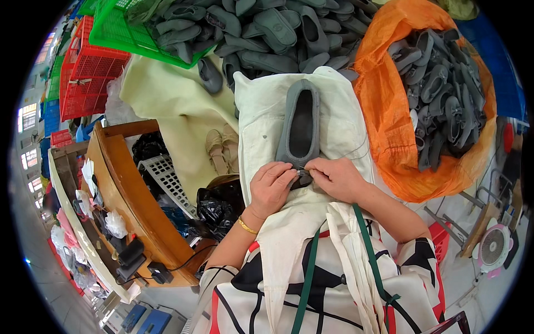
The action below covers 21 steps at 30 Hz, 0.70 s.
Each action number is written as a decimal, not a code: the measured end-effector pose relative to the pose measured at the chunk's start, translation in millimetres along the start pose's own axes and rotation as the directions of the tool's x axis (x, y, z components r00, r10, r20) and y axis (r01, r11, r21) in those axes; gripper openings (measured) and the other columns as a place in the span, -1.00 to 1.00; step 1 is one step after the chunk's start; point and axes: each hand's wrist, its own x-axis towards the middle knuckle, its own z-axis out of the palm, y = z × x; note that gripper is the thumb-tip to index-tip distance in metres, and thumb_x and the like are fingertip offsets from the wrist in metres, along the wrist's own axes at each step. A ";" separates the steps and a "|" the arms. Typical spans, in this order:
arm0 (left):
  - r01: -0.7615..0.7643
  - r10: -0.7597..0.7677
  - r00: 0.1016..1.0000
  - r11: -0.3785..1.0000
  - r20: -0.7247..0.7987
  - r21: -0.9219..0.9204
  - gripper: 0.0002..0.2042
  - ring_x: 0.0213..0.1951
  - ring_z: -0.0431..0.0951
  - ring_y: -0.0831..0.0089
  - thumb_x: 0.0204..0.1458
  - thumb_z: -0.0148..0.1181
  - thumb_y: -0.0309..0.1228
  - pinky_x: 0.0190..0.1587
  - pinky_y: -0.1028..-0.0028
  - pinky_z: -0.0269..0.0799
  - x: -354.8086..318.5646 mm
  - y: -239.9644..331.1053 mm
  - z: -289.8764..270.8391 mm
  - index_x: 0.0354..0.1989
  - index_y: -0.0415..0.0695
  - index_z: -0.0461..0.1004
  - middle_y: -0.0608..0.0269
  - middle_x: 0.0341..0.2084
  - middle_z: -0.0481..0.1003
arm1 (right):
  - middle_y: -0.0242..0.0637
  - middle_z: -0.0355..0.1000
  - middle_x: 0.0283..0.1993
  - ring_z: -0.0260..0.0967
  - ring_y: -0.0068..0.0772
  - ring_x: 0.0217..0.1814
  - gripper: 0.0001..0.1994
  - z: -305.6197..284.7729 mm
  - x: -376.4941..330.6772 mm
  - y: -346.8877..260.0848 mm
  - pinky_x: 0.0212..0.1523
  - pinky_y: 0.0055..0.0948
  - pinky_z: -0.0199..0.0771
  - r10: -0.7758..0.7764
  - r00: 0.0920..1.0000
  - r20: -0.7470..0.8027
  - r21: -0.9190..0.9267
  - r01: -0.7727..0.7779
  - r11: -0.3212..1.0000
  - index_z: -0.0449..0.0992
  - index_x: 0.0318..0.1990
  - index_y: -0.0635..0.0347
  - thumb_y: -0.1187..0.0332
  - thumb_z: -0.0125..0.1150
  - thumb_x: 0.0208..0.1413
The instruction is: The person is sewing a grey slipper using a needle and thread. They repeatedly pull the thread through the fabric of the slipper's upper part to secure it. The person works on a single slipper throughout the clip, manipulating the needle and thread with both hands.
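Grey slipper (301, 123) lies sole-down, opening up, on a white cloth (261, 111) spread over the person's lap, toe pointing away from the body, heel end nearest the hands; both hands meet at that heel end; left hand (271, 187) curled, fingers (286, 173) pinching the heel rim from the left side; right hand (335, 177) also curled, fingertips pressed on the same rim from the right, the two hands touching or almost touching each other; what exactly sits between the fingertips is too small to tell; a thin thread-like line (356, 154) runs across the cloth just right of the slipper; gold bangle (247, 225) on the left wrist; below the hands a cream apron with green straps (367, 250) over a white, black and red patterned garment (239, 300); beyond the slipper's toe, a big heap of matching grey slippers (267, 28) spilling out of a green plastic crate (114, 30); to the right, an orange sack (389, 117) full of more grey slippers (439, 83); to the left, a pair of beige sandals (221, 147) on a pale yellow sheet (167, 100), a black plastic bag (219, 206), a white plastic grid (167, 178), a wooden bench (128, 183) with small tools; red crates (86, 78) far left; a small fan (492, 250) low right.
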 end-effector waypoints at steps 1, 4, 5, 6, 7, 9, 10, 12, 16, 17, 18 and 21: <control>0.001 -0.001 1.000 1.000 0.000 -0.001 -0.71 -0.22 0.58 0.17 -0.22 0.39 -0.59 -0.19 0.32 0.55 0.5 0.4 -0.3 -0.24 -0.16 0.58 0.19 -0.24 0.57 | -0.09 0.55 -0.36 0.51 0.03 -0.33 -0.82 -0.4 0.0 -0.6 -0.28 -0.12 0.50 0.002 1.000 0.002 0.001 -0.002 1.000 0.56 -0.14 0.11 0.32 0.11 0.18; 0.008 -0.008 1.000 1.000 0.003 -0.001 -0.70 -0.22 0.58 0.17 -0.23 0.40 -0.59 -0.19 0.32 0.55 0.9 1.0 -0.6 -0.23 -0.16 0.58 0.18 -0.24 0.57 | -0.10 0.56 -0.35 0.51 0.03 -0.33 -0.82 -0.4 0.4 -0.3 -0.27 -0.12 0.50 -0.002 1.000 0.006 -0.005 0.002 1.000 0.56 -0.13 0.12 0.32 0.10 0.18; 0.008 -0.008 1.000 1.000 0.003 -0.001 -0.70 -0.22 0.58 0.17 -0.23 0.40 -0.59 -0.19 0.32 0.55 0.8 0.9 -0.5 -0.23 -0.16 0.58 0.18 -0.25 0.57 | -0.10 0.56 -0.35 0.51 0.04 -0.33 -0.81 -0.3 0.7 -0.1 -0.27 -0.12 0.50 -0.005 1.000 0.008 -0.008 0.005 1.000 0.56 -0.13 0.12 0.32 0.10 0.18; 0.007 -0.007 1.000 1.000 0.003 -0.002 -0.70 -0.22 0.58 0.17 -0.23 0.40 -0.59 -0.19 0.32 0.55 0.7 0.8 -0.5 -0.23 -0.16 0.58 0.18 -0.25 0.57 | -0.09 0.56 -0.34 0.51 0.04 -0.32 -0.81 -0.7 1.0 -0.4 -0.26 -0.11 0.50 0.000 1.000 0.015 -0.012 0.000 1.000 0.57 -0.13 0.12 0.33 0.10 0.18; 0.006 -0.006 1.000 1.000 0.002 -0.003 -0.70 -0.22 0.58 0.17 -0.23 0.40 -0.59 -0.19 0.32 0.55 0.7 0.6 -0.5 -0.23 -0.16 0.58 0.18 -0.25 0.57 | -0.09 0.56 -0.34 0.51 0.04 -0.31 -0.81 -1.5 1.5 -1.2 -0.26 -0.11 0.50 0.004 1.000 0.022 -0.016 -0.004 1.000 0.57 -0.13 0.13 0.33 0.09 0.18; 0.001 -0.001 1.000 1.000 0.004 -0.002 -0.70 -0.22 0.58 0.16 -0.23 0.40 -0.59 -0.19 0.32 0.55 1.4 0.9 -1.0 -0.24 -0.17 0.58 0.18 -0.25 0.58 | -0.08 0.56 -0.33 0.51 0.04 -0.29 -0.80 -2.8 2.8 -2.9 -0.24 -0.10 0.50 0.008 0.999 0.034 -0.021 -0.007 1.000 0.57 -0.13 0.13 0.34 0.08 0.18; -0.002 0.002 1.000 1.000 0.004 -0.001 -0.70 -0.22 0.58 0.16 -0.24 0.40 -0.59 -0.19 0.32 0.55 1.7 0.8 -1.1 -0.24 -0.17 0.58 0.18 -0.25 0.58 | -0.08 0.56 -0.32 0.51 0.04 -0.28 -0.80 -3.4 3.7 -4.1 -0.23 -0.10 0.49 0.008 0.999 0.037 -0.022 -0.007 1.000 0.57 -0.14 0.14 0.34 0.07 0.17; -0.008 0.008 1.000 1.000 0.002 -0.001 -0.70 -0.23 0.59 0.16 -0.24 0.40 -0.59 -0.19 0.32 0.55 1.7 0.5 -1.0 -0.24 -0.18 0.58 0.17 -0.25 0.58 | -0.09 0.56 -0.31 0.52 0.02 -0.27 -0.80 -3.7 5.4 -4.4 -0.23 -0.15 0.50 0.016 0.999 0.048 -0.023 -0.015 1.000 0.57 -0.12 0.15 0.34 0.08 0.18; -0.010 0.010 1.000 1.000 -0.009 -0.004 -0.69 -0.23 0.60 0.16 -0.25 0.40 -0.61 -0.19 0.32 0.56 -0.7 -1.2 0.0 -0.24 -0.19 0.58 0.16 -0.24 0.59 | -0.10 0.56 -0.27 0.52 -0.03 -0.28 -0.79 -3.1 9.0 -5.0 -0.23 -0.29 0.51 0.072 0.994 0.078 0.017 -0.074 0.997 0.56 -0.09 0.17 0.34 0.11 0.20; -0.008 0.008 1.000 1.000 -0.004 -0.002 -0.69 -0.22 0.60 0.16 -0.25 0.40 -0.61 -0.18 0.32 0.56 -2.0 -2.4 0.1 -0.24 -0.19 0.58 0.16 -0.24 0.59 | -0.10 0.56 -0.26 0.53 -0.04 -0.28 -0.79 -2.7 9.9 -5.2 -0.23 -0.30 0.51 0.093 0.992 0.085 0.039 -0.097 0.995 0.56 -0.08 0.18 0.34 0.11 0.21; -0.006 0.006 1.000 1.000 0.001 0.000 -0.69 -0.22 0.60 0.16 -0.25 0.40 -0.61 -0.18 0.32 0.56 -3.5 -3.6 0.1 -0.24 -0.19 0.58 0.16 -0.23 0.59 | -0.10 0.56 -0.27 0.52 -0.05 -0.28 -0.80 -2.0 10.0 -4.4 -0.23 -0.31 0.50 0.091 0.992 0.082 0.068 -0.097 0.993 0.56 -0.08 0.18 0.35 0.11 0.22; 0.000 0.000 1.000 1.000 -0.011 -0.009 -0.68 -0.21 0.61 0.16 -0.26 0.39 -0.63 -0.17 0.33 0.57 -3.8 -3.7 0.7 -0.23 -0.19 0.58 0.17 -0.23 0.61 | -0.11 0.55 -0.27 0.52 -0.09 -0.29 -0.83 2.1 9.5 0.6 -0.23 -0.35 0.49 0.084 0.994 0.068 0.142 -0.093 0.986 0.54 -0.09 0.19 0.38 0.11 0.24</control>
